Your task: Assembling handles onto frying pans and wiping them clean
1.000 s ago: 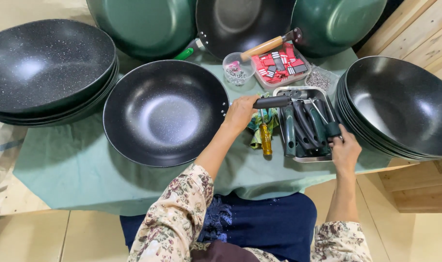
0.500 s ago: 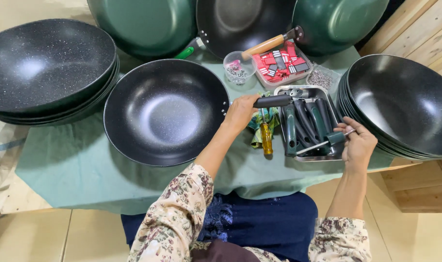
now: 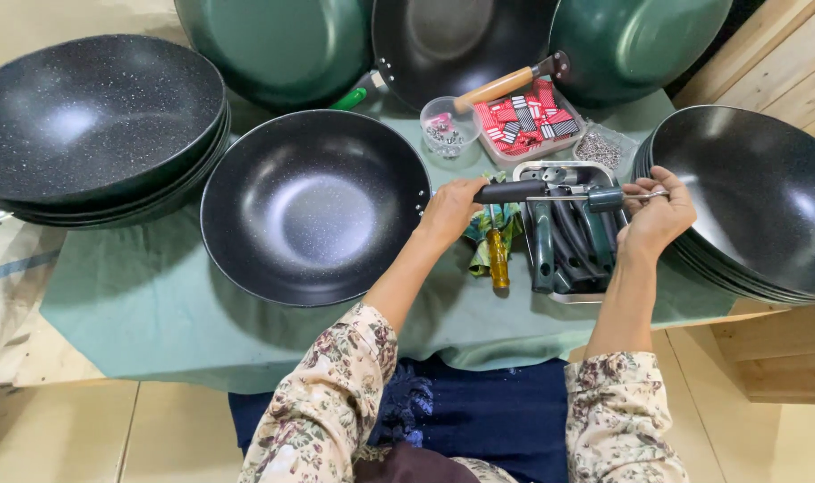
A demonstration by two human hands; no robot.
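Two hands fitting a handle at a wok's rim over a green-clothed worktop.

The left hand (image 3: 450,211) has its grip closed around a dark cylindrical handle (image 3: 515,190) just beside the rim of the black speckled non-stick wok (image 3: 313,206), which lies to that hand's left. The right hand (image 3: 656,215) pinches a thin metal rod with a dark green collar (image 3: 595,197), lined up with the handle's free end. Below both grips sits a grey metal tray of dark green handles (image 3: 564,237); an amber-handled screwdriver (image 3: 498,258) lies under the left hand. A stack of black woks (image 3: 756,197) is right of the right hand.
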